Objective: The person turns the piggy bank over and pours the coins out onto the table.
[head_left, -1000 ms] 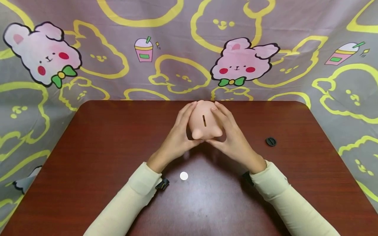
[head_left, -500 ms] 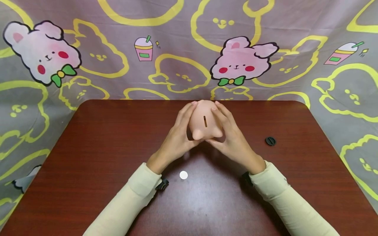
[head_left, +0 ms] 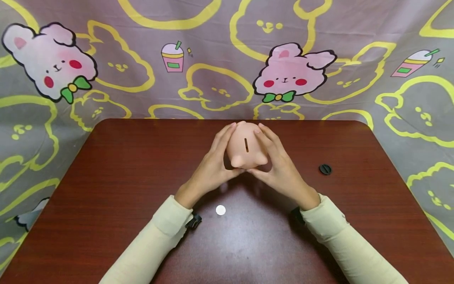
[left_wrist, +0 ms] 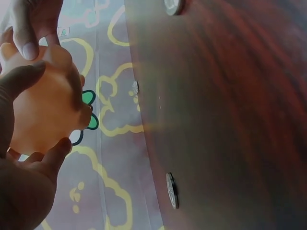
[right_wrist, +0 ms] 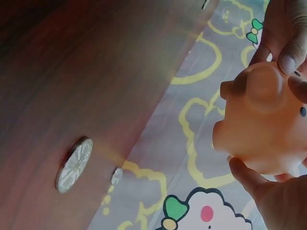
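Both hands hold a pink piggy bank point(head_left: 247, 146) up near the far edge of the table. Its coin slot shows on top in the head view, and its ears point toward me. The left hand point(head_left: 209, 165) grips one side, the right hand point(head_left: 283, 169) the other. Their thumbs meet at the near side below the ears. In the right wrist view the piggy bank's snout point(right_wrist: 265, 88) and stubby feet are visible. A bright round coin point(head_left: 220, 210) lies on the table nearer me, between the forearms.
A small black slotted round plug point(head_left: 325, 169) lies on the reddish-brown table point(head_left: 134, 169), right of the hands. A cartoon-print curtain point(head_left: 216, 43) hangs behind and beside the table. A smaller shiny piece point(right_wrist: 116, 176) shows near the coin in the right wrist view.
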`<action>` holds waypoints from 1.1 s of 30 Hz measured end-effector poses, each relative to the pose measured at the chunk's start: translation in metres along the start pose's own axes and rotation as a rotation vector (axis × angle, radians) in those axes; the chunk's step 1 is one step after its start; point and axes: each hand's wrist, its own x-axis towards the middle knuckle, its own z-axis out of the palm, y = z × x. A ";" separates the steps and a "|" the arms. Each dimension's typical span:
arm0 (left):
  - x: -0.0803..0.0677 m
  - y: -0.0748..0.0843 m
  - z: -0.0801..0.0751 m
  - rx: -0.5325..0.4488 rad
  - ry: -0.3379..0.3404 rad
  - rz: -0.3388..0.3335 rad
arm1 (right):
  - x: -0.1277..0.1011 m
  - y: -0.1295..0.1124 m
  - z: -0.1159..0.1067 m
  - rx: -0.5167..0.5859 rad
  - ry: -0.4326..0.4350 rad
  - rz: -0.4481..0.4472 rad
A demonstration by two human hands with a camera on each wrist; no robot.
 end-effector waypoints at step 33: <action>0.011 0.013 0.001 -0.299 -0.037 -0.393 | 0.010 0.003 -0.016 0.532 -0.077 0.851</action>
